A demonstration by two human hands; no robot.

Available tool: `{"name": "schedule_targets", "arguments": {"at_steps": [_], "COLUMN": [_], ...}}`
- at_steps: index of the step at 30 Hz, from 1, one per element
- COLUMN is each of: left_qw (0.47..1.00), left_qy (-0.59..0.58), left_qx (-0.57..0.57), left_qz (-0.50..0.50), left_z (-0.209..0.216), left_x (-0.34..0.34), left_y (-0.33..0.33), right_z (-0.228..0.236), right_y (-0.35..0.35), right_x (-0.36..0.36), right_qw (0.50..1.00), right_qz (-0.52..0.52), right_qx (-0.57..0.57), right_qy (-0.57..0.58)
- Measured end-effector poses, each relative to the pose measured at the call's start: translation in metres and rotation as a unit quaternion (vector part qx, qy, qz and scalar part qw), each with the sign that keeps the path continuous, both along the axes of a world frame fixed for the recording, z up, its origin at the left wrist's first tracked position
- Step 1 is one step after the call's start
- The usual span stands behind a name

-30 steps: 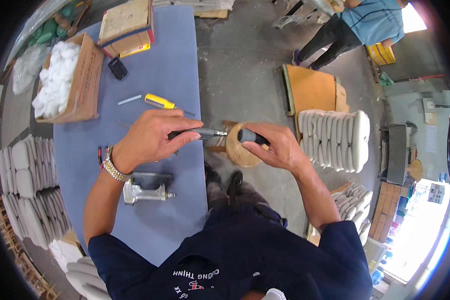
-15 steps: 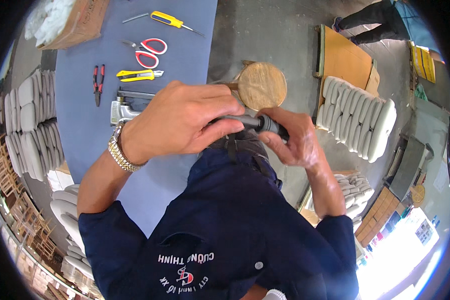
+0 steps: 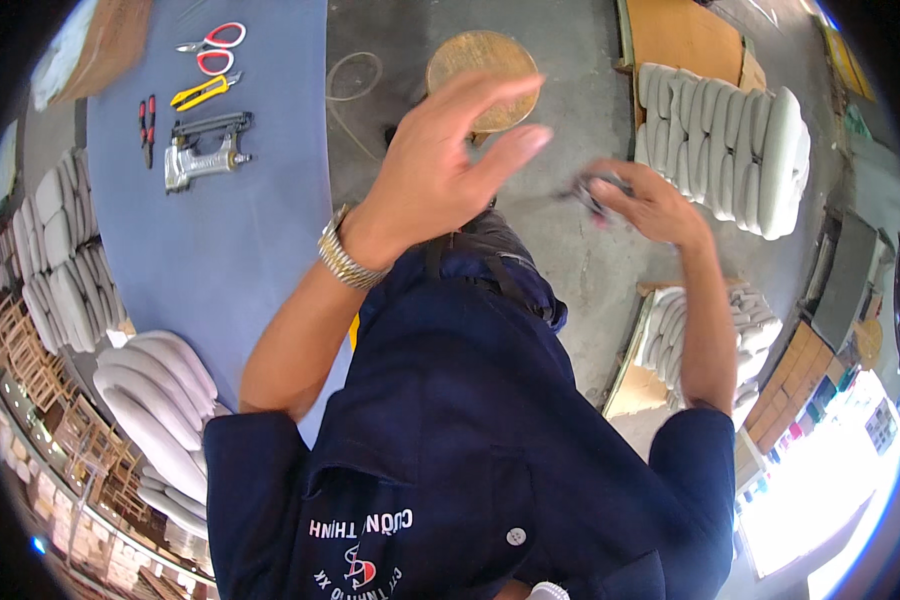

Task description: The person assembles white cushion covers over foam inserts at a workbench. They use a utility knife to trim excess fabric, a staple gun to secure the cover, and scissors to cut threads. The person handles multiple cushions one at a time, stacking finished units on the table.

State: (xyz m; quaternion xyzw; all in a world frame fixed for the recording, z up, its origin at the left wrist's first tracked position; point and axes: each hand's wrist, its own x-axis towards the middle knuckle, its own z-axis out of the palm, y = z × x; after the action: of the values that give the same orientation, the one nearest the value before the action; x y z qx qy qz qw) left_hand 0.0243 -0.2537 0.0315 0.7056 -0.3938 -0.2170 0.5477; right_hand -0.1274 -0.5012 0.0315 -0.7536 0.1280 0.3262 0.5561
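Blue fabric covers the worktop (image 3: pixel 220 250) where a person in a dark navy work shirt stands with both arms raised over a concrete floor. The left hand (image 3: pixel 450 165), a metal watch (image 3: pixel 348 258) at its wrist, is spread wide with fingers apart and grips nothing; it hangs in front of a round wooden stool (image 3: pixel 482 62), covering the stool's near edge. To the right of the stool, the right hand (image 3: pixel 645 205) is curled around a small dark tool (image 3: pixel 590 190), judged to be held clear of the body for handling. Motion blur smears both the tool and the fingers, so its kind cannot be made out. Left of the stool, on the worktop, lie a silver staple gun (image 3: pixel 202 155), a yellow utility knife (image 3: pixel 202 92), red-handled scissors (image 3: pixel 210 42) and small red pliers (image 3: pixel 147 122), laid side by side within reach. Stacked white cushions (image 3: pixel 730 150) stand right of the stool; more are cut off at the picture's rim.
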Motion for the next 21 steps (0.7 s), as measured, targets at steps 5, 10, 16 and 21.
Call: {"name": "schedule_targets", "arguments": {"at_steps": [5, 10, 16, 21], "left_qw": [0.947, 0.954, 0.938, 0.96], "left_qy": [0.164, 0.193, 0.192, 0.141], "left_qx": [0.24, 0.223, 0.289, 0.224], "left_qz": [-0.135, -0.051, -0.013, -0.091], "left_z": [-0.075, -0.083, -0.085, -0.094], "left_x": [-0.093, -0.144, -0.145, -0.142], "left_y": [0.087, 0.112, 0.103, 0.089], "right_z": [0.058, 0.057, 0.005, 0.031], "right_y": [-0.047, -0.024, 0.027, 0.026], "right_x": [-0.061, -0.067, -0.073, -0.079], "right_qw": [0.99, 0.978, 0.972, 0.986], "right_qz": [0.048, 0.067, 0.191, 0.136], "right_qx": [0.099, 0.183, -0.116, 0.047], "right_qy": [-0.084, -0.074, -0.071, -0.086]}}
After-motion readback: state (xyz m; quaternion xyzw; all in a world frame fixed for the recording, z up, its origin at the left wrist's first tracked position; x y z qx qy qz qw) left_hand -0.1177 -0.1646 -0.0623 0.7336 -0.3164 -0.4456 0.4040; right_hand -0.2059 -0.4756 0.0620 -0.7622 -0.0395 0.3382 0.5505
